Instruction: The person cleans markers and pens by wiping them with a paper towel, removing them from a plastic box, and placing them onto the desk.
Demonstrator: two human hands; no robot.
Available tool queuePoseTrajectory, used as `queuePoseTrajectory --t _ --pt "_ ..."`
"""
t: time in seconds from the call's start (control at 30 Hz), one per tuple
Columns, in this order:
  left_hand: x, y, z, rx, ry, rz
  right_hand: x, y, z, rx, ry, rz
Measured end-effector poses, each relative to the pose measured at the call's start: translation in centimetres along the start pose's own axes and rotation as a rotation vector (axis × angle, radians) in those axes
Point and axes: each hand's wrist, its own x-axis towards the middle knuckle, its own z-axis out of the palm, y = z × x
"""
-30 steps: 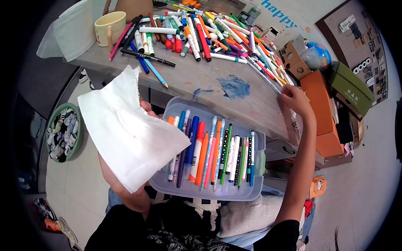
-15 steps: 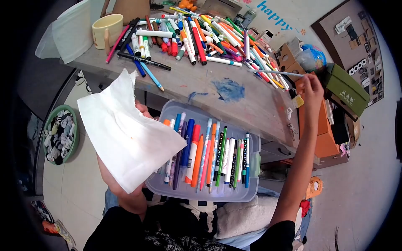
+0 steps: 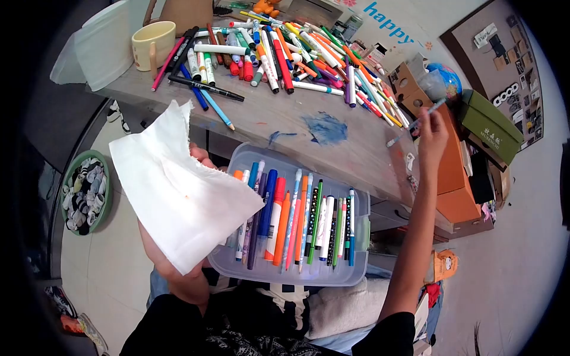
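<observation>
My left hand (image 3: pixel 202 156) is closed on a white paper towel (image 3: pixel 172 184) with torn edges. The towel hides most of that hand; only some fingertips show at its edge. A faint orange mark lies on the towel. At the right end of the desk, my right hand (image 3: pixel 433 133) is closed on a slim pale-blue pen (image 3: pixel 394 142), which slants up to the right through the fingers. Between my arms, a clear plastic tray (image 3: pixel 350 277) holds a row of markers, pens and pencils (image 3: pixel 279 225), partly covered by the towel on its left side.
A heap of loose markers (image 3: pixel 297 53) covers the back of the grey desk (image 3: pixel 261 121). Left of it stands a yellow mug (image 3: pixel 153 41). Blue stains mark the desktop. An orange box (image 3: pixel 460 190) and a green box (image 3: pixel 493 127) stand right. A green basin (image 3: pixel 107 199) of clothes is on the floor.
My right hand has come slightly down and left, and the pen in it has turned from nearly level to a slant. My left hand and the towel have barely moved.
</observation>
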Motion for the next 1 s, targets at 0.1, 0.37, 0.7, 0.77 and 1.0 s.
queuePoseTrajectory --t 0.1,0.37,0.7,0.77,1.0 --pt "0.2 0.3 -0.3 -0.074 0.000 -0.052 -2.9 0.7 1.4 -0.258 -0.073 0.130" --pt "0.6 -0.5 -0.6 -0.121 -0.154 -0.059 -6.4 1.1 0.8 -0.451 -0.269 0.016" --pt "-0.4 -0.6 -0.1 0.046 -0.034 -0.077 -16.3 -15.2 0.1 0.112 -0.175 0.206" --pt "-0.4 -0.9 0.3 -0.006 -0.067 -0.133 -19.6 -17.3 0.3 0.137 -0.263 0.179" --pt "-0.9 -2.0 0.6 0.042 -0.150 -0.211 -23.6 -22.3 7.1 0.126 -0.571 -0.025"
